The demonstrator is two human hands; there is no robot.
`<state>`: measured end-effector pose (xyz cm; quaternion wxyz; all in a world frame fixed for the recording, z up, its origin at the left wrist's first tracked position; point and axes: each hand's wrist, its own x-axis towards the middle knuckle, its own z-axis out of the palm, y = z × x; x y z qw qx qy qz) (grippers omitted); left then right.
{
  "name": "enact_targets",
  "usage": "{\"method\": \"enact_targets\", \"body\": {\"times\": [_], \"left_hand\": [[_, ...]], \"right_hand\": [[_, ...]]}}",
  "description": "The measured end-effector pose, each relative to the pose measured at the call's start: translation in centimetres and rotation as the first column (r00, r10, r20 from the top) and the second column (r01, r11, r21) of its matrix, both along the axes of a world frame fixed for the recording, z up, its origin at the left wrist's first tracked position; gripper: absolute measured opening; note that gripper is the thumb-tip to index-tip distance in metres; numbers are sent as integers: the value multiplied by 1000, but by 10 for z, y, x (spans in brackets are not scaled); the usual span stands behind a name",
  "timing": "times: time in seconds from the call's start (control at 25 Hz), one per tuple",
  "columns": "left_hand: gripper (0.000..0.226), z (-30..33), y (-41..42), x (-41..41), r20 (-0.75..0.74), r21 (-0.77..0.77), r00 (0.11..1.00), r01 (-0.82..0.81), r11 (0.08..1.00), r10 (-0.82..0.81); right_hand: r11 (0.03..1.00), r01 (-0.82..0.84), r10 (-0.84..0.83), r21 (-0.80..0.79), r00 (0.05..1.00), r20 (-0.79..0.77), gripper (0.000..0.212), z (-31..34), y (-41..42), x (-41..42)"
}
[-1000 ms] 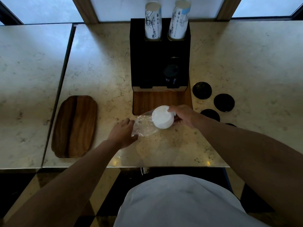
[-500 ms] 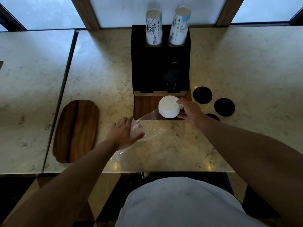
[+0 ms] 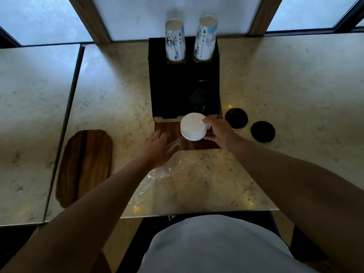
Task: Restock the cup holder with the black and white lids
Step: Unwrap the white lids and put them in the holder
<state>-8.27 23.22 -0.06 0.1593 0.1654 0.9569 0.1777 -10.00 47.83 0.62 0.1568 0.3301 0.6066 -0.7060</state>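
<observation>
A black cup holder [image 3: 169, 87] stands on a wooden base at the back of the marble counter, with two stacks of paper cups [image 3: 175, 40] in its top. A stack of black lids [image 3: 198, 97] sits in its right front slot. My right hand [image 3: 217, 131] grips a stack of white lids [image 3: 192, 126] just in front of the holder's opening, above the wooden base. My left hand [image 3: 157, 150] lies flat with fingers spread on an empty clear plastic sleeve [image 3: 157, 174]. Two loose black lids [image 3: 236, 118] [image 3: 263, 132] lie to the right.
A dark wooden tray [image 3: 84, 166] lies on the counter to the left. A seam [image 3: 65, 125] splits this counter from another slab further left. Window frames run behind the holder. The counter's front edge is close to my body.
My right hand has carried the white lid stack out of the plastic sleeve and forward to the holder's front. My left hand moved forward and flattened onto the empty sleeve.
</observation>
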Motion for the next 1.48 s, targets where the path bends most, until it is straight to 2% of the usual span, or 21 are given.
{"method": "enact_targets", "body": {"times": [0.12,0.24,0.32,0.4,0.44,0.56,0.6,0.72,0.8,0.96,1.08,1.16,1.2,1.28,1.4,1.48], "left_hand": [[54,9,14,-14,60,162,994,-95,982,87],[44,18,25,-26,189,376,951,-302,876,246],[38,23,27,-33,247,420,912,-406,812,328],[30,24,26,-42,274,450,884,-466,761,380],[29,25,26,-47,317,477,854,-519,709,412],[26,28,26,-63,524,571,723,-690,444,450],[23,29,26,-68,551,578,694,-718,388,462],[13,30,26,-85,596,574,636,-764,293,490],[12,28,25,-96,619,585,621,-773,246,480],[34,20,24,-117,541,525,596,-790,316,593],[31,16,27,-126,485,495,581,-798,343,653],[27,15,31,-127,380,477,621,-767,430,685],[27,15,35,-128,352,461,635,-757,463,688],[30,16,43,-129,394,422,621,-777,467,677],[49,17,55,-141,518,341,556,-831,439,651],[58,15,59,-148,612,323,492,-870,372,619]], "right_hand": [[998,-13,12,-59,999,-32,44,5,-6,-8],[992,-6,0,-125,999,-50,34,12,-15,-18],[989,2,-12,-146,998,-67,28,14,-20,-26],[992,-18,8,-126,997,-83,34,14,-24,-35],[994,-29,19,-109,996,-86,38,14,-26,-40],[997,-57,52,-52,994,-94,43,14,-36,-53],[997,-69,66,-26,992,-107,45,14,-39,-56],[996,-56,66,63,984,-167,55,14,-52,-69],[980,-38,79,194,975,-207,53,16,-60,-76],[928,-87,185,361,951,-247,43,9,-76,-82],[819,-76,259,569,933,-249,45,6,-89,-85],[770,-82,286,633,931,-227,46,4,-94,-88],[764,-98,293,638,933,-208,47,4,-96,-90],[768,-151,313,622,936,-159,47,4,-98,-96],[802,-266,357,535,932,-71,48,9,-101,-108],[811,-328,377,484,926,-5,50,12,-101,-117]]}}
